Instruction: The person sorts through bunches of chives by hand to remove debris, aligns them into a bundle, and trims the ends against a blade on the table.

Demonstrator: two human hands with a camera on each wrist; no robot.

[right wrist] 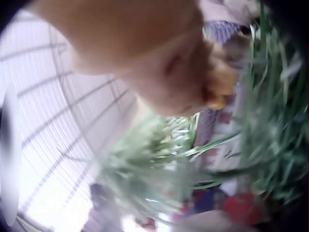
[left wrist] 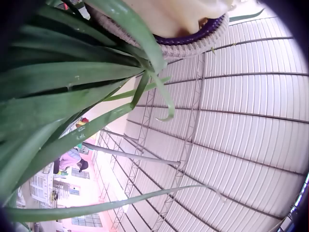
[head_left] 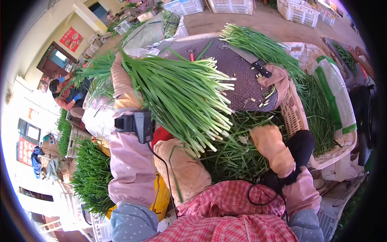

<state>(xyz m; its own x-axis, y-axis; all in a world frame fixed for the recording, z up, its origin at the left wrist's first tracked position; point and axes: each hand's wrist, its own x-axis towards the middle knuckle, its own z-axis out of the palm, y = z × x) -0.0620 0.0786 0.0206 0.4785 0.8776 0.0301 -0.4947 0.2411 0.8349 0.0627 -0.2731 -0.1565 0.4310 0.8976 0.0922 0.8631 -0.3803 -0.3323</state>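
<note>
A large bunch of garlic chives (head_left: 183, 94), long green leaves with pale cut ends facing right, slants over the front of the work surface. My gloved left hand (head_left: 124, 78) grips it near the leafy part, its fingers partly hidden by leaves. In the left wrist view, broad chive leaves (left wrist: 63, 87) droop beside the tan glove (left wrist: 178, 14). My right hand (head_left: 274, 147), in a tan glove, hovers over loose chive leaves (head_left: 238, 153) in front of me, fingers loosely bent with nothing visible in them. The right wrist view shows this glove (right wrist: 159, 63) blurred.
On the purple textured mat (head_left: 173, 50) lie a knife (head_left: 254, 62), a second chive bunch (head_left: 262, 48) and a crumpled cloth (head_left: 278, 78). A plastic basket (head_left: 292, 111) stands at the right, near a white-and-green sack (head_left: 334, 92). More greens (head_left: 92, 173) stand at left; a person (head_left: 66, 94) sits beyond.
</note>
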